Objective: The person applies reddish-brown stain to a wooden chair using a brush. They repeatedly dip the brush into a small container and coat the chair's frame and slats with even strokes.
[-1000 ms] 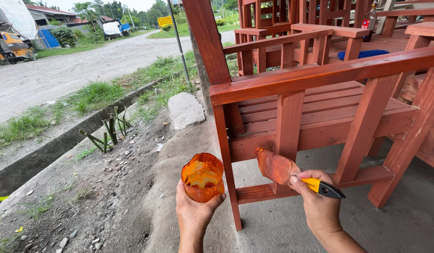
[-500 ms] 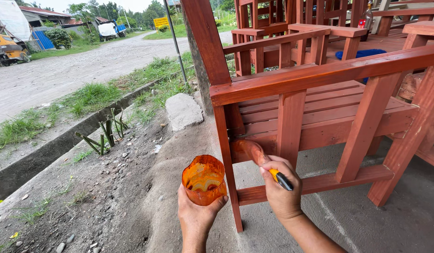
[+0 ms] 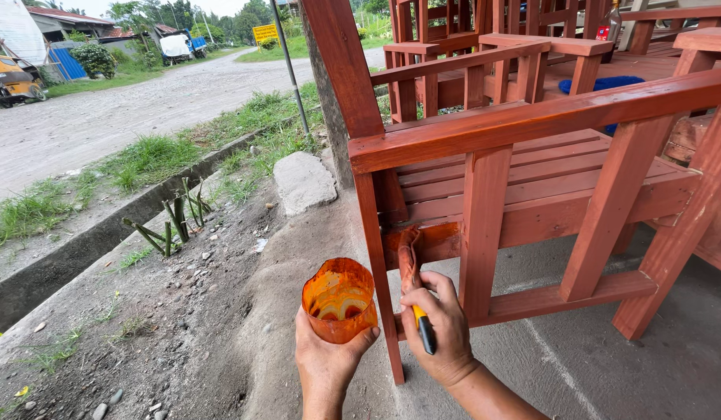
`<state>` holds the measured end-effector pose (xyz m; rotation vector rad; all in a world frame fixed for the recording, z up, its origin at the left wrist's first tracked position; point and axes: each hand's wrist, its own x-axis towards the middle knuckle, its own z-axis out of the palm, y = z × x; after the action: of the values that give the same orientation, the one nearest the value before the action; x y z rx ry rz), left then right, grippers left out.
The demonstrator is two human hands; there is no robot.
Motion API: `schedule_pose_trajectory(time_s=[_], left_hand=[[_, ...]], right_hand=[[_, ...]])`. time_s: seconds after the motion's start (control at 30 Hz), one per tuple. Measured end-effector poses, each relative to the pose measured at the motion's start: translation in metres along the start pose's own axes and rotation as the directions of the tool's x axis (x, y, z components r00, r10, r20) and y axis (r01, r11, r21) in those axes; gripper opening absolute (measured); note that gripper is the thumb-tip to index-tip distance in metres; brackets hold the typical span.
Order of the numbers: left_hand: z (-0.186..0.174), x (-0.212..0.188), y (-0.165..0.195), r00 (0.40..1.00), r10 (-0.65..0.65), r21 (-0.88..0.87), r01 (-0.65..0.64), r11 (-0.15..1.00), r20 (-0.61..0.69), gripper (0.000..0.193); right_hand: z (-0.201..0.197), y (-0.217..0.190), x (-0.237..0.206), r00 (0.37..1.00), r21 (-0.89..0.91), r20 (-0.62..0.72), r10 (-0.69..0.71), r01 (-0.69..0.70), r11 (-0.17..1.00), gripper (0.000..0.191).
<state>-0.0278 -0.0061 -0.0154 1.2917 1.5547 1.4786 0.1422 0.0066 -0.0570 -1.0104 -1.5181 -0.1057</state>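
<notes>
My left hand (image 3: 327, 365) grips a cut plastic cup (image 3: 338, 299) stained orange, with a little orange-brown varnish inside, held low in front of a chair leg. My right hand (image 3: 442, 327) holds a paintbrush (image 3: 411, 268) with a yellow and black handle. Its bristles, soaked in reddish stain, press against the side rail of a red-brown wooden chair (image 3: 531, 171), just right of the front leg (image 3: 380, 280). A wet orange patch shows on the rail around the bristles.
More stained wooden chairs (image 3: 485, 70) stand behind. A flat stone (image 3: 303, 180) lies left of the chair on dirt. A concrete ditch edge (image 3: 103, 233), grass and a gravel road (image 3: 103, 117) run at left. Concrete floor (image 3: 594, 365) lies under the chair.
My right hand moved the brush left and up, from the lower rail area to the side rail by the front leg, turning the bristles upright. The cup has stayed nearly still.
</notes>
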Motion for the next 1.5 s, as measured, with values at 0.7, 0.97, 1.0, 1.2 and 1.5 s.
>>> schedule_pose_trajectory(time_s=[0.7, 0.97, 1.0, 1.2, 1.5], left_hand=[[0.005, -0.006, 0.013, 0.999, 0.016, -0.022, -0.015, 1.000, 0.048, 0.093], [0.009, -0.008, 0.016, 0.998, 0.020, -0.037, -0.018, 0.999, 0.054, 0.094], [0.009, -0.009, 0.016, 0.998, 0.022, -0.014, -0.021, 1.000, 0.055, 0.095], [0.010, -0.008, 0.015, 0.997, -0.010, -0.026, 0.012, 1.000, 0.072, 0.094], [0.015, -0.006, 0.006, 0.989, 0.131, -0.210, -0.115, 0.971, 0.064, 0.096]], right_hand=[[-0.007, 0.027, -0.041, 0.944, -0.159, -0.194, 0.268, -0.300, 0.941, 0.018], [0.001, 0.012, -0.007, 0.965, -0.191, -0.130, 0.228, -0.250, 0.949, 0.017], [0.002, 0.011, -0.007, 0.965, -0.203, -0.145, 0.218, -0.245, 0.948, 0.017], [0.002, 0.006, -0.003, 0.923, -0.098, -0.249, 0.293, -0.325, 0.941, 0.017], [-0.007, 0.012, 0.000, 0.961, -0.120, -0.247, 0.128, -0.161, 0.980, 0.013]])
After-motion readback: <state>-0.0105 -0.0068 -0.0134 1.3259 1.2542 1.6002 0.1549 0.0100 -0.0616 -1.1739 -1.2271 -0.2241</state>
